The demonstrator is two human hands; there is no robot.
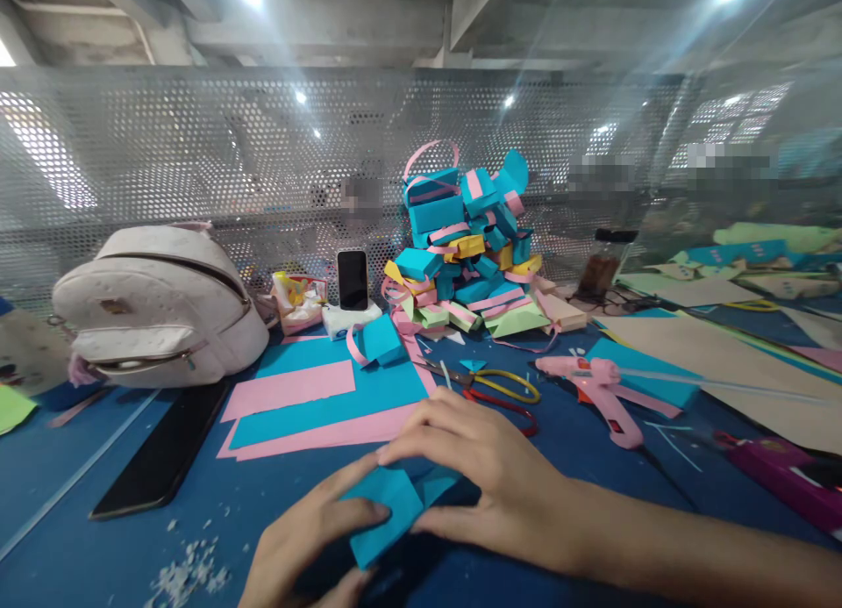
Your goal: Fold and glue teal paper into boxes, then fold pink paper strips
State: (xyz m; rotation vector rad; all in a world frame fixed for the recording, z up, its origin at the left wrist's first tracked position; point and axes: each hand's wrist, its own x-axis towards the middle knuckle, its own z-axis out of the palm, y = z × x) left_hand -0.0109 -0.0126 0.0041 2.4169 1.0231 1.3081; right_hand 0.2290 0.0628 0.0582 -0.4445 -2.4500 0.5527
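Observation:
A folded piece of blue paper (388, 525), box-like in shape, is held between both hands just above the blue table. My left hand (309, 525) grips its left side, with the thumb lying across the top face. From the right, my right hand (480, 459) reaches over, fingers along the upper edge and thumb at the lower right. Part of the paper is hidden under the right fingers. Just beyond the hands lie scissors (493, 387) with a yellow and a red handle. Blue and pink paper sheets (316, 406) are stacked behind my left hand.
A pile of folded paper pieces (438, 213) stands at the back. A pink glue gun (595, 389) and a purple tool (782, 476) lie right. Left are a white backpack (158, 310), a black phone (164, 450) and white scraps (190, 577). Behind rises a perforated metal screen (263, 152).

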